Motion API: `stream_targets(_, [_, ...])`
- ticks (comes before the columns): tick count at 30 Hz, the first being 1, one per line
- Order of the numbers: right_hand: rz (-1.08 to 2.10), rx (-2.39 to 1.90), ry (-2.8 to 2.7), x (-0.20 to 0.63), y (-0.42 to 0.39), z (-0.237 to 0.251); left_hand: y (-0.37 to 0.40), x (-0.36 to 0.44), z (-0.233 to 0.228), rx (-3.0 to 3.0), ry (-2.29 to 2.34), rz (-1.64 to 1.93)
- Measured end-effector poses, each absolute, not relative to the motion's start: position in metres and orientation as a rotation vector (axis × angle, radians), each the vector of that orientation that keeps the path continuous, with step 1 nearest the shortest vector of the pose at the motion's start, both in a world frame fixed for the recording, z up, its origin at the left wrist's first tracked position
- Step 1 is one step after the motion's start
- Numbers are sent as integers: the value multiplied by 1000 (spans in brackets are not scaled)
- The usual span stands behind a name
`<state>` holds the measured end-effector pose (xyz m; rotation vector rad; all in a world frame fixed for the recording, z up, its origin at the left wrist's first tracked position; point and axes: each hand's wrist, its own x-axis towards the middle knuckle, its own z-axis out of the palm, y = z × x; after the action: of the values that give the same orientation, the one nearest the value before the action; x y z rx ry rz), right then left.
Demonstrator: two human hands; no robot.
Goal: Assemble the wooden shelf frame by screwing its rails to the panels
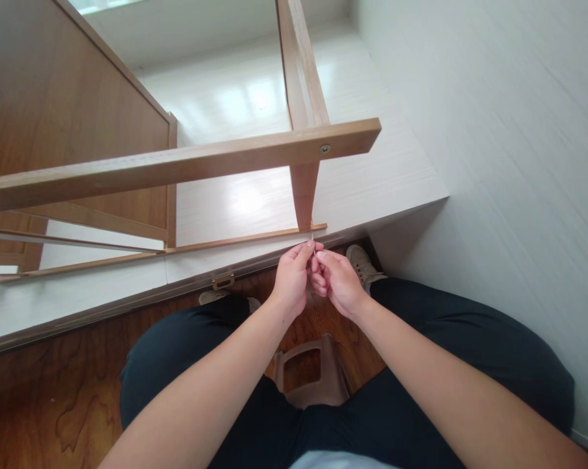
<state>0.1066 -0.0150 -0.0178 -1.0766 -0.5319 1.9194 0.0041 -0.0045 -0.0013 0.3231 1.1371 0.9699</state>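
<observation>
My left hand (292, 277) and my right hand (341, 281) meet at the edge of the white ledge, fingers closed in a pinch. Between their fingertips is a thin metal rod (312, 236), too small to tell its kind. Its upper end points at the foot of a wooden upright (304, 198), beside the end of the low wooden rail (245, 240); whether it touches cannot be seen. Above my hands runs a wooden bar (225, 158), with a round metal bolt head (325, 149) near its right end.
A wooden panel (93, 111) stands at the left on the white ledge (382, 176). A white wall (509, 163) rises on the right. A small metal handle (223, 281) sits on the ledge's front. Below me is a brown plastic stool (318, 393) on the wooden floor (54, 397).
</observation>
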Motion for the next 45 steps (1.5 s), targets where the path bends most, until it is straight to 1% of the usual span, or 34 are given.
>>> stream_targets(18, [1831,-1157,-656,102,-19,-26,-3,0,-2,363,1150,923])
stream_targets(26, [1739,-1183,-698,95,-20,-27,-6,-7,-6,494,1134,856])
stream_targets(32, [1720,-1205,-693,93,-19,-28,-12,-13,-14,640,1205,804])
stream_targets(39, [1698,-1169,-707,88,-19,-28,-42,-47,2,817,1457,696])
stream_targets(45, [1676,-1150,-655,79,-16,-30,-100,-78,26,926,1630,741])
